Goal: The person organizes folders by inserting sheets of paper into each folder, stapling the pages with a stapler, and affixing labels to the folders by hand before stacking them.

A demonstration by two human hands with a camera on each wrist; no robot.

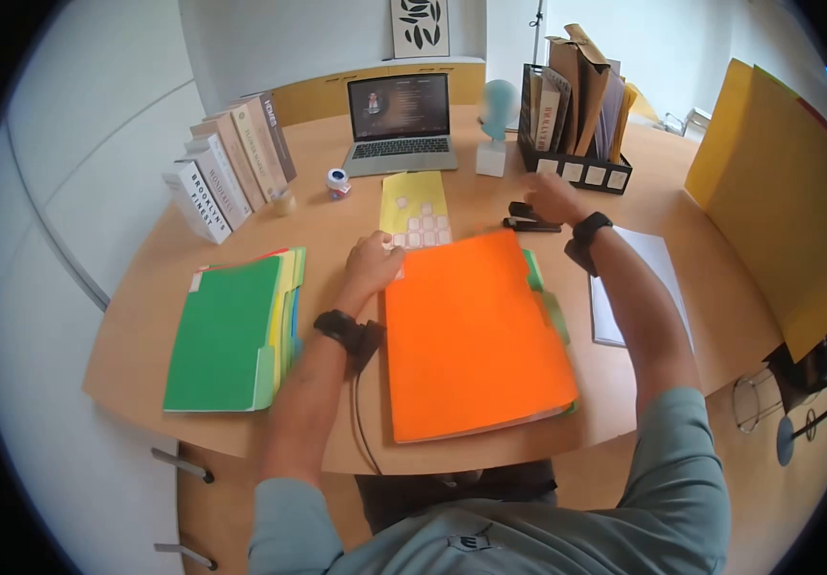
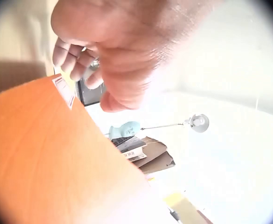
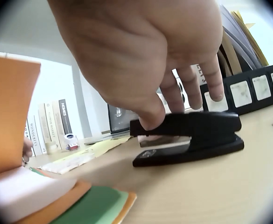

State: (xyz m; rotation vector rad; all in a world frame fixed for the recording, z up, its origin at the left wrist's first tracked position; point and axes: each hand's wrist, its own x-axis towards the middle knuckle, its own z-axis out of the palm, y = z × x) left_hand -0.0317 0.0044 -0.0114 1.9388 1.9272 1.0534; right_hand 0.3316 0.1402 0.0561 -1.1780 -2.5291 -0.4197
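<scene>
My left hand (image 1: 372, 264) rests beside the top left corner of an orange folder (image 1: 476, 345), its fingers loosely bent. In the left wrist view a small label (image 2: 64, 91) lies at that corner, close below the fingers. My right hand (image 1: 559, 199) is over a black stapler (image 3: 187, 137) on the table. Its thumb (image 3: 152, 116) overlaps the front of the stapler's upper arm in the right wrist view, while the other fingers reach down behind with their tips near its top. Green tabs (image 1: 552, 316) and white paper (image 3: 31, 191) show under the orange cover.
A yellow sheet with labels (image 1: 418, 192) lies beyond the folder, before a laptop (image 1: 399, 129). Green folders (image 1: 222, 335) lie at left near standing books (image 1: 231, 168). A blue head figure (image 1: 498, 110) and black file box (image 1: 581, 172) stand behind the stapler; white paper (image 1: 610, 307) lies right.
</scene>
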